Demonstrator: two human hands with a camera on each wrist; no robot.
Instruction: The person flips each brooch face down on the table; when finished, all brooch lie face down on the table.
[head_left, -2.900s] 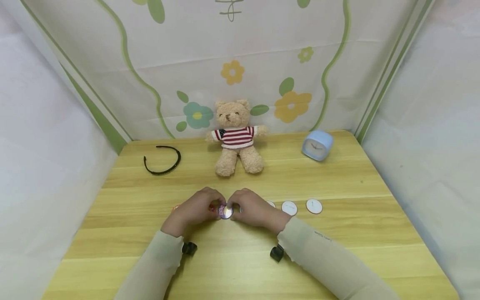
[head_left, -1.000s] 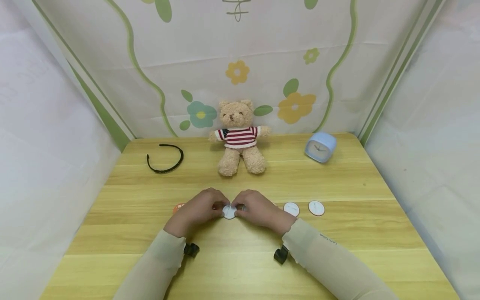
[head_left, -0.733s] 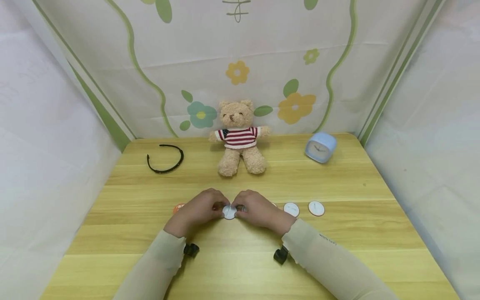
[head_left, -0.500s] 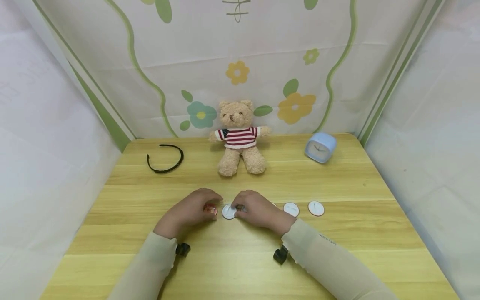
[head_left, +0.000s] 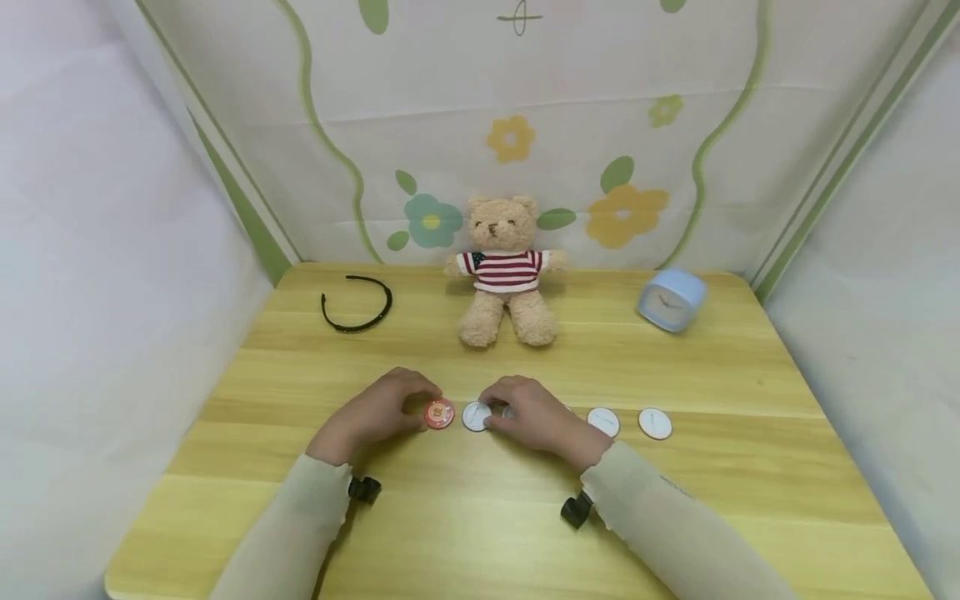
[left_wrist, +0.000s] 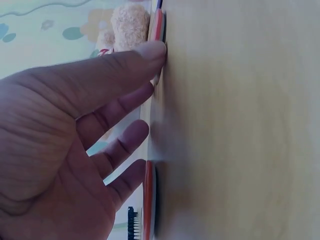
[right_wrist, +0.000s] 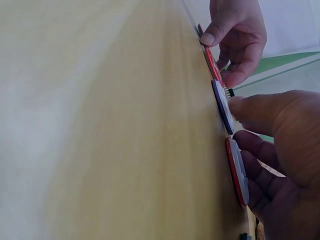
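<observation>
In the head view, my left hand has thumb and index finger at the edges of a red button badge lying picture side up. In the left wrist view its thumb touches the badge's rim, and the other fingers are loosely bent. Just to the right, my right hand pinches the edge of a badge showing its white pin back; the right wrist view shows its dark purple rim. Under the right fingers is a red-rimmed badge. An orange-red badge lies by my left fingers, hidden in the head view.
More badges, white backs up, continue the row rightward: one and another, plus one mostly hidden by the right hand. Behind stand a teddy bear and blue alarm clock. A black headband lies back left.
The purple badge has been turned from picture side to white back. My left hand has let go of it and shifted left to the red badge; my right hand stays put. The head view has swung slightly.
</observation>
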